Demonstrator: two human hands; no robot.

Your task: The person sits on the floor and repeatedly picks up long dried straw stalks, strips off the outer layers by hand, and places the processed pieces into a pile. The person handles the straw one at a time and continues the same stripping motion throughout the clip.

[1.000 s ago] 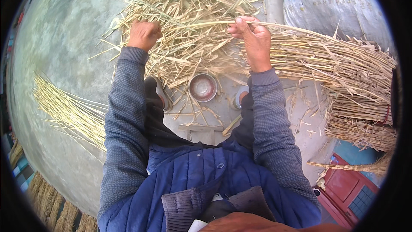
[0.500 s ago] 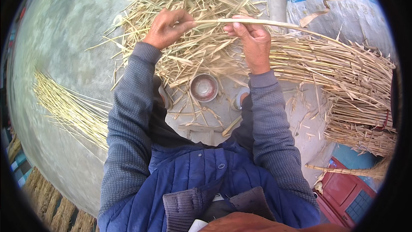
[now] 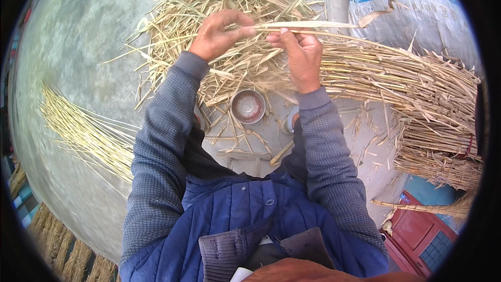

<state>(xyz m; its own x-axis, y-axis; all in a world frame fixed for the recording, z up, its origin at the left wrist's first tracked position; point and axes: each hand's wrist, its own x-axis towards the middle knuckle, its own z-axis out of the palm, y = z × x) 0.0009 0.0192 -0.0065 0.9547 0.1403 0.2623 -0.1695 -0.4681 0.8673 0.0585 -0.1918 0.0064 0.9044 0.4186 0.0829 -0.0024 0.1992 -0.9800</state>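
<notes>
Left grip (image 3: 220, 34) nearer the right grip (image 3: 303, 57) now, both narrow around one stalk (image 3: 345, 36) (left end hidden).

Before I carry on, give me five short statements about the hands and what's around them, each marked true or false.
1. The right hand has the stalk between thumb and fingers. True.
2. The left hand is spread wide open. False: its thumb and fingers are pinched together on the stalk.
3. The bowl sits on the floor between the feet. True.
4. The sack lies at the lower left. False: the sack is at the upper right.
5. A pale leaf stretches along the stalk. True.
</notes>
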